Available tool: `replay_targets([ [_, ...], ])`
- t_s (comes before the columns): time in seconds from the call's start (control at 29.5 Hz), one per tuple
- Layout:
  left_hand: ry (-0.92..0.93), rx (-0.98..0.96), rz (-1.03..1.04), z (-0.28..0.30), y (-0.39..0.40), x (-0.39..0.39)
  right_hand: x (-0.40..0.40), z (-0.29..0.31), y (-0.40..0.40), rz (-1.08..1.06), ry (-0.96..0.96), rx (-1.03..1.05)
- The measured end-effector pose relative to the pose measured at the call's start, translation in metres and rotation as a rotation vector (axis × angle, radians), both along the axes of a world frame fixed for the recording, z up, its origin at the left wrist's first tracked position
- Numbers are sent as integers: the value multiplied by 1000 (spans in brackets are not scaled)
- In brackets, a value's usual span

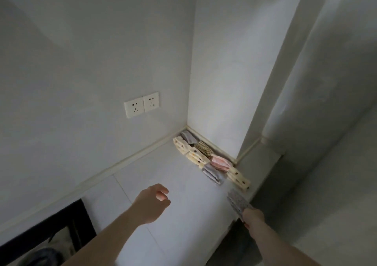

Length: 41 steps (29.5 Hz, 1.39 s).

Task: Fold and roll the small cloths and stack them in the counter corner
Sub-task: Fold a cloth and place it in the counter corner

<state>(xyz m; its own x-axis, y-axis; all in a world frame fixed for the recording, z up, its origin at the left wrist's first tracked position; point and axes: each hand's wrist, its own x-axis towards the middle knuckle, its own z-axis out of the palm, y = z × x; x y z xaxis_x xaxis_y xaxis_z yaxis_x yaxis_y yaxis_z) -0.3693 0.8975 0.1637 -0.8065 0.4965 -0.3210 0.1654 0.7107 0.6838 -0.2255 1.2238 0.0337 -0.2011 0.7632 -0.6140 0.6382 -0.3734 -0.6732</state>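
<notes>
Grey speckled cloth (237, 203), already rolled, sat in the grip of the right hand (253, 216), whose fingers were curled round its near end so that the far end stuck out ahead, toward the corner. Beyond that end, close but apart from it, lay the row of finished rolls (210, 159) on the white counter (179, 214), tucked along the foot of the wall and running back into the corner. About eight could be counted: cream spotted ones, a pink one, two greyish ones and a brown patterned one, lying side by side in two lines. The nearest of them, a cream spotted roll (238, 178), lay just ahead of the held cloth, with a grey roll (213, 173) beside it.

Judging by that, the task looked well along: most cloths were folded, rolled and set down, and the one in hand only wanted placing at the near end of the row. Whether more cloths waited could not be told from this view.

To the left of the grip, well apart from it, the left hand (153, 202) hovered over bare counter, fingers loosely curled and holding nothing.
</notes>
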Motion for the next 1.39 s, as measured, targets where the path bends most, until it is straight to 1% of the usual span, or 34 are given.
replay_targets([
  [0.1,-6,-11,36,-8,22,-14,-21,-10,18,-56,-25,-37],
  [0.2,-24,-25,67,-17,38,-22,-40,-15,30,-52,-59,-37],
  [0.41,-43,-45,123,-31,56,-33,-66,-33,53,44,-135,-8],
  [0.54,-48,-62,153,-35,59,-37,-75,-41,60,66,-178,-11],
  [0.68,-40,-75,173,-38,58,-41,-84,-46,65,93,-139,71],
  [0.78,-62,-79,198,-41,59,-40,-86,-51,68,116,-152,140],
  [0.85,-67,-78,216,-42,58,-38,-88,-53,68,121,-199,189],
  [0.95,-66,-85,234,-44,59,-34,-85,-45,62,58,-241,255],
  [1.05,-92,-84,244,-45,59,-26,-79,-38,54,46,-205,309],
  [1.12,-98,-79,258,-45,55,-20,-75,-32,42,89,-171,383],
  [1.18,-91,-82,274,-44,48,-11,-71,-26,26,179,-107,506],
  [1.25,-91,-83,302,-43,35,1,-67,-17,3,329,-32,589],
  [1.39,-87,-61,388,-37,-7,35,-62,-4,-62,708,103,641],
])
